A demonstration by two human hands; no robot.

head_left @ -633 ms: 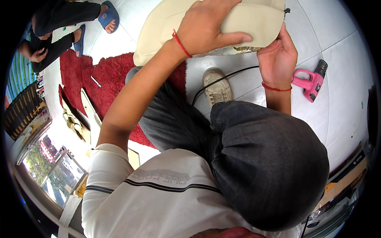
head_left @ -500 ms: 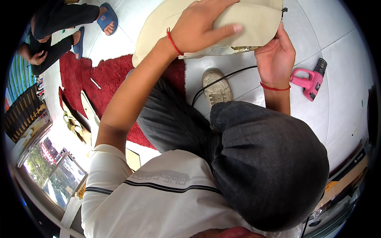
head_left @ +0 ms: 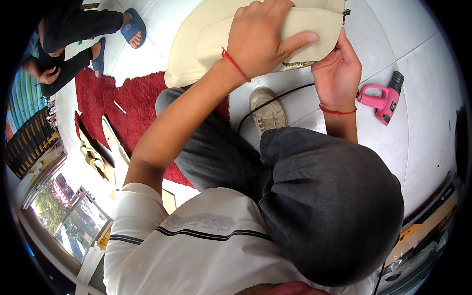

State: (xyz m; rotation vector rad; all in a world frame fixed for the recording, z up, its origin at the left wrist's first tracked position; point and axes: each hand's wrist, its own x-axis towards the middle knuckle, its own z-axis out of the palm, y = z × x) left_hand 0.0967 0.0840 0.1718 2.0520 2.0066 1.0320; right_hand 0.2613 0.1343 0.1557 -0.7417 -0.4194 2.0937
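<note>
A beige covered panel (head_left: 201,49) with a curved outline spans the top of the head view, and its upper part runs out of the picture. My left hand (head_left: 260,39) lies on its smooth surface, thumb stretched toward the right and fingers extended. Along the lower right edge, my right hand (head_left: 337,78) holds the panel with the thumb on its upper face; the other fingers are partly hidden beneath it. A rough, patchy underside (head_left: 298,64) shows at the edge between my hands. Close to my right wrist, a pink heat gun (head_left: 386,102) rests on the floor.
A black cable (head_left: 268,102) crosses my shoe. Left of my leg lies a red shaggy rug (head_left: 132,96) with a small white stick on it and beige trim pieces (head_left: 115,145) beside it. Another person's feet in blue slippers (head_left: 132,28) are at upper left.
My left hand has slid right across the panel and now covers more of it near the lower edge. The panel and my right hand have shifted slightly left.
</note>
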